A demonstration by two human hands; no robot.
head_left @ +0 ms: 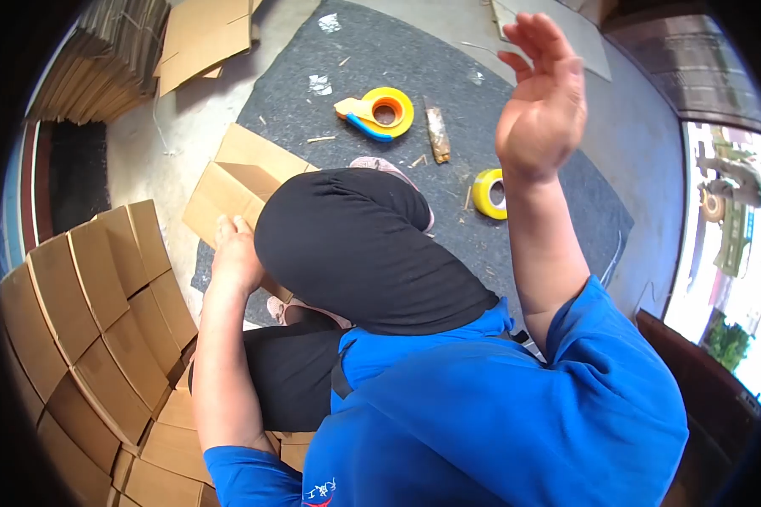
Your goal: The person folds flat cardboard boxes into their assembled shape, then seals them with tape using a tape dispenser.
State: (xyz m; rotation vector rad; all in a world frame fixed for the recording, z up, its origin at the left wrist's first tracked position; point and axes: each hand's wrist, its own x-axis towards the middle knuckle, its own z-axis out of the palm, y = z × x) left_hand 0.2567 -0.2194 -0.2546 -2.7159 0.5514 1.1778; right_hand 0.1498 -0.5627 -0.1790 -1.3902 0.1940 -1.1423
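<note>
My left hand (235, 260) is at the near side of an open cardboard box (225, 196), its fingers on the brown panel and its thumb hidden. The box stands beside my bent knee, flaps spread, its lower part covered by my leg. My right hand (541, 110) is raised at the upper right, palm showing and fingers apart, with nothing in it. On the dark mat lies a yellow tape dispenser (384, 113) with an orange and blue body. A roll of yellow tape (487, 194) rests below my right hand.
Rows of folded cardboard boxes (101, 329) fill the lower left. Flattened cardboard (101, 59) is stacked at the upper left, with loose sheets (205, 42) beside it. A wrapped, brownish narrow object (437, 133) and scraps lie on the mat (287, 93). A bright opening (731, 245) is at right.
</note>
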